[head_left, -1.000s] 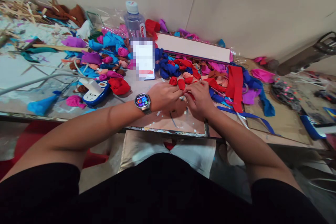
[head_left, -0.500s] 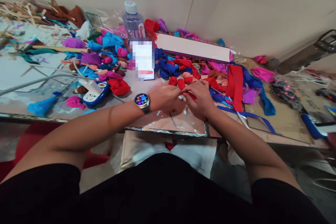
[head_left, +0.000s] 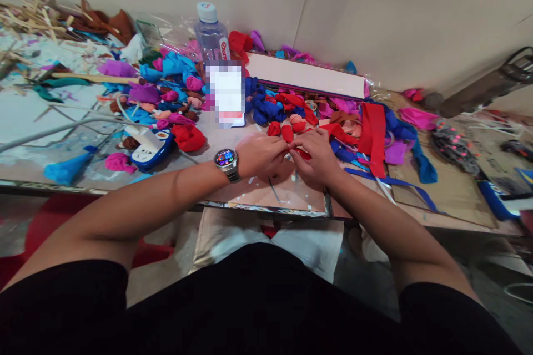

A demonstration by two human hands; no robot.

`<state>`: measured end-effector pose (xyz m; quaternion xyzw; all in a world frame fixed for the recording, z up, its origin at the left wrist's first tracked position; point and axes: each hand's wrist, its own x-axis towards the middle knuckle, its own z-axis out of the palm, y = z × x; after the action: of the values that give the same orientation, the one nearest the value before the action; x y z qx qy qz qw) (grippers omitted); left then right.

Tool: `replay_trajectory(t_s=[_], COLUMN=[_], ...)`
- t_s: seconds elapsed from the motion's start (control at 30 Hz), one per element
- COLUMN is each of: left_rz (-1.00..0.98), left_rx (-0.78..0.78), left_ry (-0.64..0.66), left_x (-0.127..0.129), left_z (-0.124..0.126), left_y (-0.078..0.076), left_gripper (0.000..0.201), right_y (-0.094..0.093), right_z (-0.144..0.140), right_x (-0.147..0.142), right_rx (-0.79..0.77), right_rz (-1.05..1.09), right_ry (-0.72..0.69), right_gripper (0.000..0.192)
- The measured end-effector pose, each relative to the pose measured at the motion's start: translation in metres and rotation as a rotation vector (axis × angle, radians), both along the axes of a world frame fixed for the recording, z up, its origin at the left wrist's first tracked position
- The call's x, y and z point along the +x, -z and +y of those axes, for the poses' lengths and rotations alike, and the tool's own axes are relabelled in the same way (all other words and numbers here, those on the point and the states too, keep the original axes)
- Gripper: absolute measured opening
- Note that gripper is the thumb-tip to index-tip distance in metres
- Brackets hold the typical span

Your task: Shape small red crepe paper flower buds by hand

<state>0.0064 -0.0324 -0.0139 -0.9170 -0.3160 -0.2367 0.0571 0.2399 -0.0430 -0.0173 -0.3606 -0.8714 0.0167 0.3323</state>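
My left hand (head_left: 263, 156), with a watch (head_left: 226, 160) on its wrist, is closed in a pinch, its fingertips meeting those of my right hand (head_left: 315, 158) above the table. Between the fingertips is a small piece of red crepe paper (head_left: 287, 133), its rounded end sticking up beyond them. More red shows under the right fingers, which are bent around it. The exact grip of the left fingertips is partly hidden. Just beyond the hands lie a red paper bud (head_left: 273, 128) and peach paper pieces (head_left: 297, 122). A wide red paper strip (head_left: 373, 138) lies to the right.
A lit phone (head_left: 227, 94) leans against a water bottle (head_left: 211, 39). Left of the hands are a blue power socket (head_left: 152, 150) with a grey cable and a red paper bundle (head_left: 189, 137). Cardboard (head_left: 441, 194) and a dark bottle (head_left: 478, 89) are to the right.
My right fingers have shifted slightly at the red paper, and the thumb lies a little differently. The left hand and everything on the table look almost the same.
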Motion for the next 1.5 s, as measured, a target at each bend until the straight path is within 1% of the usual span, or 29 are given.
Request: replay_trajectory(t_s=[0.17, 0.3, 0.47, 0.6, 0.73, 0.9, 1.03, 1.13, 1.23, 1.33, 1.43, 1.5], left_rz=[-0.007, -0.005, 0.014, -0.002, -0.044, -0.078, -0.15, -0.171, -0.16, -0.133, -0.14, -0.159], left_rx=[-0.034, -0.042, -0.064, -0.137, -0.204, -0.235, -0.325, -0.377, -0.359, -0.332, -0.333, -0.361], left_ry=[-0.02, -0.008, -0.023, -0.007, 0.029, 0.027, 0.006, 0.006, 0.009, 0.007, 0.0, 0.0], left_x=[0.0001, 0.0, -0.0003, -0.0007, -0.0006, -0.0008, -0.0023, -0.0023, -0.0013, -0.0006, -0.0009, -0.0012], left_z=[0.0003, 0.0006, 0.0003, -0.0017, -0.0033, -0.002, -0.0009, -0.0014, -0.0025, -0.0035, -0.0046, -0.005], left_y=[-0.0006, -0.0008, -0.0003, -0.0017, -0.0028, -0.0004, 0.0, -0.001, -0.001, -0.0006, -0.0014, -0.0024], left_gripper=[0.027, 0.026, 0.027, 0.026, 0.031, 0.033, 0.039, 0.04, 0.036, 0.034, 0.036, 0.04], right_y=[0.0021, 0.0028, 0.0037, 0.0031, 0.0015, 0.0029, 0.0023, -0.0003, -0.0016, -0.0008, 0.0003, 0.0007], right_z=[0.0015, 0.0006, 0.0009, 0.0015, 0.0013, 0.0016, 0.0023, 0.0024, 0.0022, 0.0023, 0.0031, 0.0038], right_x=[0.0017, 0.0004, -0.0015, -0.0012, -0.0002, 0.0008, 0.0026, 0.0041, 0.0043, 0.0035, 0.0038, 0.0051], right_rx=[0.021, -0.006, -0.021, -0.035, -0.019, -0.048, -0.07, -0.041, -0.013, -0.033, -0.052, -0.058], right_rz=[0.007, -0.006, -0.024, -0.032, -0.023, -0.029, 0.036, 0.048, 0.039, 0.013, 0.017, 0.029], right_ry=[-0.012, 0.001, -0.004, -0.004, 0.005, 0.002, 0.017, -0.007, -0.03, -0.02, -0.004, 0.002], right_gripper=[0.006, 0.005, 0.007, 0.009, 0.008, 0.007, 0.01, 0.01, 0.008, 0.009, 0.01, 0.01])
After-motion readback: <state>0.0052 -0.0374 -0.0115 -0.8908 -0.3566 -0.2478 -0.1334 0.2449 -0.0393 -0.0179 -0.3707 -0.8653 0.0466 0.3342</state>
